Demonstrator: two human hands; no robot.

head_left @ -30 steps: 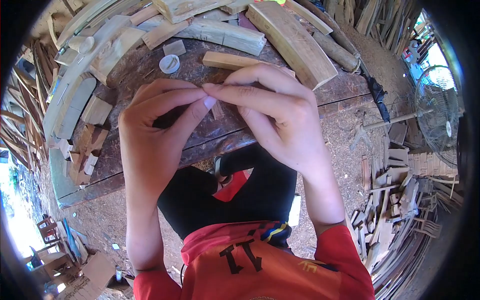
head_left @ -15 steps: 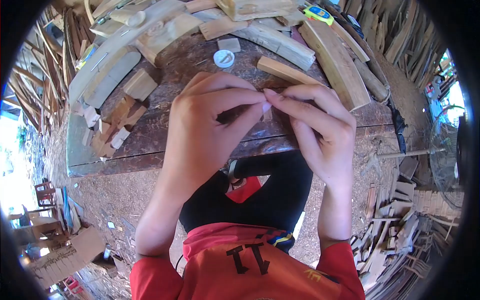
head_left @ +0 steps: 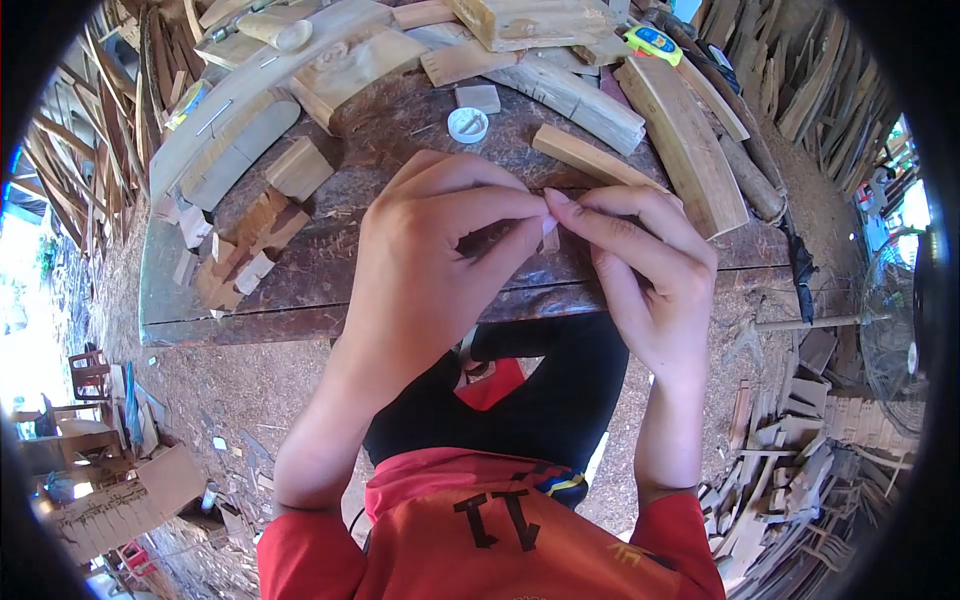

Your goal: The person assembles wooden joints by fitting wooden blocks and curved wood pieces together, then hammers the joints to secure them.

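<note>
Above the near part of a dark worn wooden table (head_left: 410, 285), my two hands meet at the fingertips. My left hand (head_left: 425, 240) is pinched, thumb against forefinger, with the other fingers curled behind. Its tips touch those of my right hand (head_left: 645, 250), whose thumb and fingers are bent in a pinch too. Whatever sits between the tips is too small or hidden to make out. Just beyond the hands stands a small round white dish (head_left: 467, 125) with something small in it. A narrow wood strip (head_left: 590, 155) lies beyond my right hand.
Wood blocks (head_left: 300, 168) and a notched wood piece (head_left: 250, 245) lie at the left. A thick beam (head_left: 690, 150) runs along the right. At the back are planks (head_left: 540, 25) and a yellow tape measure (head_left: 653, 43). A fan (head_left: 890, 330) stands far right.
The view has shifted slightly, so the table and hands appear a little farther right. Both hands keep the same pinched pose, fingertips together.
</note>
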